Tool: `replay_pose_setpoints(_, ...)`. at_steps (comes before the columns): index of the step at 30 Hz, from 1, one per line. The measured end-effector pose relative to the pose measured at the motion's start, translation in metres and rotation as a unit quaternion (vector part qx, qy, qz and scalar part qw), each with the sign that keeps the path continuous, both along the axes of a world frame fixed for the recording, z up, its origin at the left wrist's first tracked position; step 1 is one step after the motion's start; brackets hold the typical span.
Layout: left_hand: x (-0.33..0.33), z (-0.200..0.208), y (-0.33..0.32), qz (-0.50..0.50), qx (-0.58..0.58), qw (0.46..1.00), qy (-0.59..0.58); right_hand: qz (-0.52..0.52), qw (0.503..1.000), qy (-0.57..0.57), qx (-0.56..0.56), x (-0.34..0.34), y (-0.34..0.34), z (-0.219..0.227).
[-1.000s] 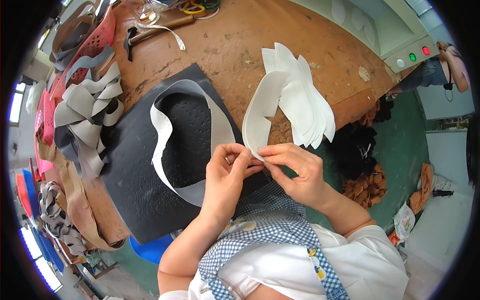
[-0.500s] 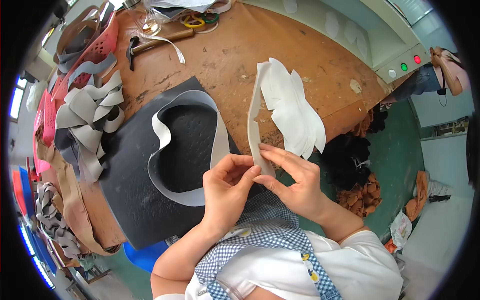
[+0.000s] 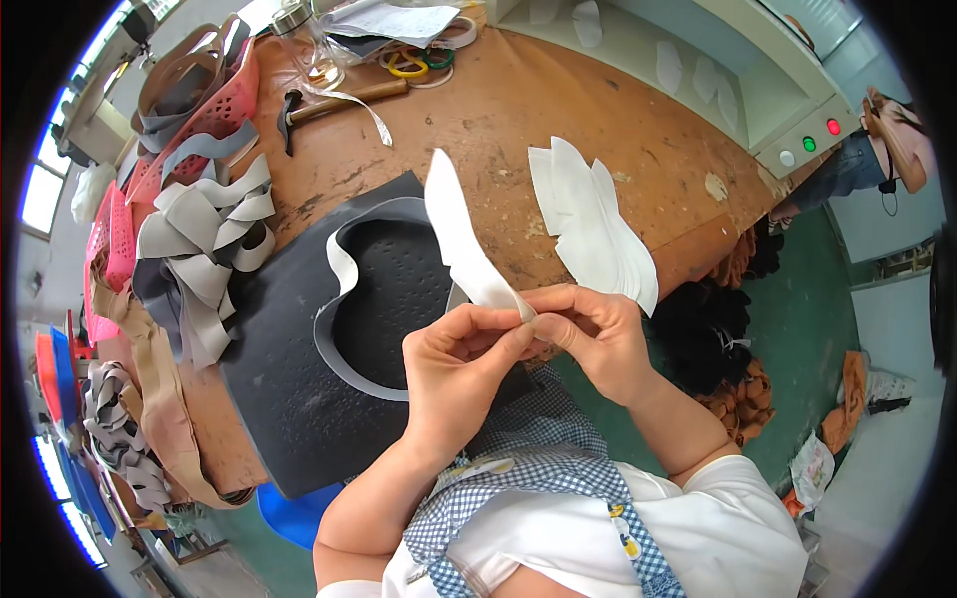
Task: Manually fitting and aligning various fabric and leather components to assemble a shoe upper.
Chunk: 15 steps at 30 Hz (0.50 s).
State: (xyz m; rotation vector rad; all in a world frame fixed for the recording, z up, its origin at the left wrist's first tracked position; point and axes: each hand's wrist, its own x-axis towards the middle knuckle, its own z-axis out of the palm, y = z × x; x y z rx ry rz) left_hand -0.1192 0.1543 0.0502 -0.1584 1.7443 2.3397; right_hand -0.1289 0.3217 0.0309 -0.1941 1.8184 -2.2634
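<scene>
Scuffed brown tabletop [image 3: 478, 110] stretches ahead of left hand [image 3: 459, 364] and right hand [image 3: 603, 344], running between black rectangular pad [image 3: 289, 419] at left and fanned stack of white flat pieces [image 3: 598, 229] at right. Curved white flat strip [image 3: 461, 234] points away, long axis slanting, far tip leaning left; near end pinched between both hands' fingertips, rest jutting beyond.

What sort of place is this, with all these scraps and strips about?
Probably a workshop, perhaps for shoes or leather goods. Signs of it: a cut white piece being held, a heap of grey strips, and a hammer on the worn table.
</scene>
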Motion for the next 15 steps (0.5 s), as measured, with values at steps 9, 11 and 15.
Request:
replay_pose_setpoints(9,-0.013,-0.006,0.015,0.095,-0.155,0.978,0.103,-0.171,0.858,0.331,0.354,-0.018,-0.010,-0.004)
replay_pose_setpoints(11,-0.015,-0.005,-0.002,0.066,-0.221,0.967,0.112,-0.211,0.847,0.307,0.381,-0.034,0.010,0.002)
replay_pose_setpoints(15,-0.006,0.037,-0.061,-0.060,-0.413,0.892,0.175,0.049,0.829,0.416,0.370,-0.066,0.056,0.022)
